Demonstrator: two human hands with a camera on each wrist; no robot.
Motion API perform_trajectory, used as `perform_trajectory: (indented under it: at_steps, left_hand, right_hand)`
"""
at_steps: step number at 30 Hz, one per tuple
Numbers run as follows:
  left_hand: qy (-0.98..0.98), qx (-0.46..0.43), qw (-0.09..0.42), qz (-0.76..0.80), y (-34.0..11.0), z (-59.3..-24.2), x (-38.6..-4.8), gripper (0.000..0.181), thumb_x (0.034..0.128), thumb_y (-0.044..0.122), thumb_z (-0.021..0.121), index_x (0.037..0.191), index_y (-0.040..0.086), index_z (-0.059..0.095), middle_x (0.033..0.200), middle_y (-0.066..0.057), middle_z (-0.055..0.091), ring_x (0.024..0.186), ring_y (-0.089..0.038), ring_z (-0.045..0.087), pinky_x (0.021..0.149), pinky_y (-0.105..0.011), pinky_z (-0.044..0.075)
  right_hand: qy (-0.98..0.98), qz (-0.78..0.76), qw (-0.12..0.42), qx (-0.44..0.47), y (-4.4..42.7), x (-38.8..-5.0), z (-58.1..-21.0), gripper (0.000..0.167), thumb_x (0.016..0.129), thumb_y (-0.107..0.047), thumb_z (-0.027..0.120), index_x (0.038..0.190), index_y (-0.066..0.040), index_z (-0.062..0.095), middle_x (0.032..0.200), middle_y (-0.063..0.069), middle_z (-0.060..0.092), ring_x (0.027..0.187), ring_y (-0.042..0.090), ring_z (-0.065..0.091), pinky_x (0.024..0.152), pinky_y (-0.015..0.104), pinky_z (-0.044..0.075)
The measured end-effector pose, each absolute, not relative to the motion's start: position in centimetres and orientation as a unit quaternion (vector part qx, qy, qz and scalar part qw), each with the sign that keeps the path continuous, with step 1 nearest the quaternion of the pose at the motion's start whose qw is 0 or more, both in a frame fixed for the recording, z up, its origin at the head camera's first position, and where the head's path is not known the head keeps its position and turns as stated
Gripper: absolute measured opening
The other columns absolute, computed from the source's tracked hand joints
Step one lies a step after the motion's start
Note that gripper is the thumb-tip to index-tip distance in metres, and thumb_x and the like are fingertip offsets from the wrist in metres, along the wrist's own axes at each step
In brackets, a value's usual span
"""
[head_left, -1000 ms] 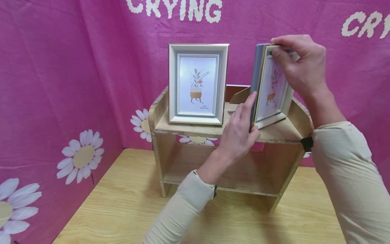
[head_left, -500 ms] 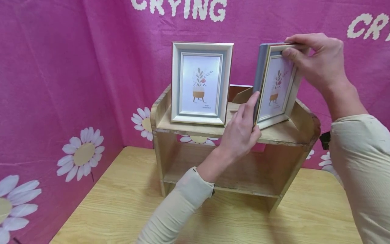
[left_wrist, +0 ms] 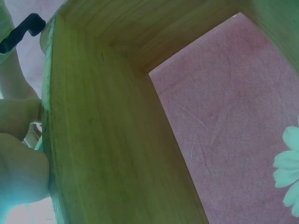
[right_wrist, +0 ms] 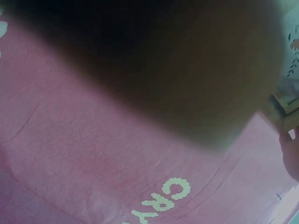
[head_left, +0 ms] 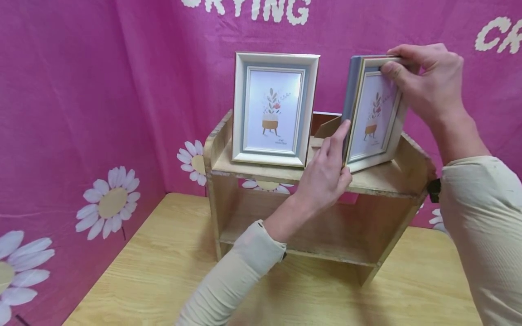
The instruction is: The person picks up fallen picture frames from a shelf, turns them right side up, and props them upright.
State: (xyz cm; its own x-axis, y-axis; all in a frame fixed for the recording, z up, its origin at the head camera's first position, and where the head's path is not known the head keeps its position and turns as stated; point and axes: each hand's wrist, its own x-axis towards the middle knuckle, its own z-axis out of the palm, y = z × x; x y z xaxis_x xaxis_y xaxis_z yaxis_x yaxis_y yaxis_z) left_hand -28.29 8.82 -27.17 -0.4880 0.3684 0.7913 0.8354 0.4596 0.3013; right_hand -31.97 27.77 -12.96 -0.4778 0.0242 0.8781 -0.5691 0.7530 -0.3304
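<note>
My right hand (head_left: pixel 434 81) pinches the top right part of a cream picture frame (head_left: pixel 373 113), thumb on the front and fingers over the top edge. This frame stands at an angle on the right of the wooden shelf (head_left: pixel 297 171). Against its lower left side lies my left hand (head_left: pixel 322 167), index finger along the edge and thumb near the bottom corner. A matching cream picture frame (head_left: pixel 274 111) stands upright to the left, facing forward. In the left wrist view, part of the left hand (left_wrist: pixel 21 163) shows beside the shelf board (left_wrist: pixel 107 130).
The shelf's lower level (head_left: pixel 302 226) is open at the front. A thin brown flap (head_left: pixel 327 127) shows behind the frames. The shelf stands on a wood-grain table (head_left: pixel 163 271), with a pink curtain (head_left: pixel 163 68) behind it and at the left.
Over the second, my right hand has shifted right along the top of the right picture frame, which has turned slightly more toward the front. My left hand stays at its side; the view has shifted slightly.
</note>
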Motion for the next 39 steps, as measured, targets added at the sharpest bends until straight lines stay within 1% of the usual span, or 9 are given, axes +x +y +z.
perform_trajectory:
  at_steps: [4,7,12,18,21,25,28,35,39]
  left_hand:
    - [-0.788,-0.381,0.326,-0.358,8.7,-27.0,-28.3,0.084,0.0842,-0.005,0.061,0.153,0.006,0.014,0.140,-0.018,0.049,0.076,-0.019,0.051,0.059,-0.020,0.043]
    - [-0.797,-0.376,0.300,-0.367,8.6,-26.7,-28.2,0.086,0.0856,-0.005,0.061,0.154,0.009,0.012,0.149,-0.019,0.044,0.071,-0.018,0.050,0.057,-0.018,0.043]
    - [-0.811,-0.368,0.261,-0.373,8.4,-26.5,-28.2,0.084,0.0877,-0.005,0.060,0.154,0.010,0.010,0.156,-0.018,0.035,0.063,-0.018,0.047,0.054,-0.018,0.041]
    - [-0.816,-0.362,0.242,-0.380,8.3,-26.3,-28.4,0.081,0.0892,-0.006,0.059,0.153,0.011,0.012,0.154,-0.020,0.035,0.062,-0.019,0.045,0.052,-0.017,0.040]
    - [-0.816,-0.359,0.243,-0.382,8.3,-26.2,-28.4,0.080,0.0891,-0.007,0.058,0.153,0.011,0.013,0.154,-0.020,0.035,0.068,-0.020,0.048,0.054,-0.019,0.040]
    - [-0.816,-0.354,0.248,-0.384,8.3,-26.1,-28.4,0.080,0.0881,-0.008,0.058,0.153,0.010,0.013,0.156,-0.019,0.034,0.084,-0.025,0.054,0.060,-0.022,0.043]
    - [-0.817,-0.350,0.245,-0.387,8.4,-26.0,-28.3,0.082,0.0873,-0.008,0.058,0.153,0.010,0.013,0.157,-0.018,0.033,0.089,-0.027,0.055,0.061,-0.023,0.043]
    - [-0.826,-0.322,0.251,-0.389,8.7,-26.0,-28.1,0.084,0.0875,-0.008,0.057,0.154,0.014,0.011,0.152,-0.018,0.040,0.076,-0.022,0.052,0.055,-0.020,0.043]
    - [-0.832,-0.311,0.253,-0.384,8.8,-26.1,-28.1,0.084,0.0878,-0.008,0.057,0.154,0.014,0.011,0.154,-0.017,0.038,0.082,-0.024,0.054,0.059,-0.022,0.045]
  right_hand:
    - [-0.804,0.324,0.476,0.149,27.5,-31.8,-12.8,0.024,0.085,-0.024,0.080,0.106,-0.013,0.079,0.071,-0.041,0.054,0.077,-0.003,0.039,0.074,0.015,0.027]
    - [-0.806,0.326,0.474,0.137,27.3,-31.8,-12.8,0.024,0.085,-0.025,0.080,0.106,-0.015,0.079,0.071,-0.042,0.053,0.078,-0.004,0.038,0.076,0.016,0.027]
    - [-0.803,0.311,0.489,0.139,27.0,-32.0,-13.2,0.023,0.085,-0.026,0.078,0.103,-0.012,0.079,0.070,-0.046,0.051,0.077,-0.006,0.036,0.076,0.016,0.025]
    - [-0.805,0.285,0.500,0.145,26.8,-32.2,-13.3,0.023,0.087,-0.025,0.073,0.102,-0.008,0.079,0.068,-0.051,0.046,0.078,-0.008,0.035,0.077,0.018,0.024]
    - [-0.809,0.276,0.499,0.144,26.7,-32.2,-13.1,0.024,0.088,-0.025,0.071,0.101,-0.007,0.079,0.068,-0.054,0.044,0.079,-0.009,0.035,0.079,0.020,0.024]
    - [-0.818,0.269,0.492,0.129,26.5,-32.0,-13.0,0.025,0.091,-0.029,0.071,0.103,-0.008,0.078,0.066,-0.054,0.040,0.082,-0.010,0.033,0.081,0.021,0.025]
    - [-0.823,0.262,0.489,0.119,26.4,-31.9,-13.0,0.025,0.091,-0.029,0.070,0.104,-0.010,0.078,0.066,-0.054,0.039,0.083,-0.010,0.032,0.081,0.022,0.024]
    - [-0.826,0.258,0.490,0.101,26.3,-31.8,-13.0,0.023,0.091,-0.030,0.070,0.104,-0.013,0.079,0.066,-0.051,0.039,0.085,-0.011,0.031,0.082,0.023,0.025]
    - [-0.820,0.254,0.500,0.115,26.3,-31.8,-13.1,0.023,0.089,-0.030,0.070,0.101,-0.013,0.079,0.068,-0.053,0.040,0.083,-0.012,0.031,0.080,0.023,0.025]
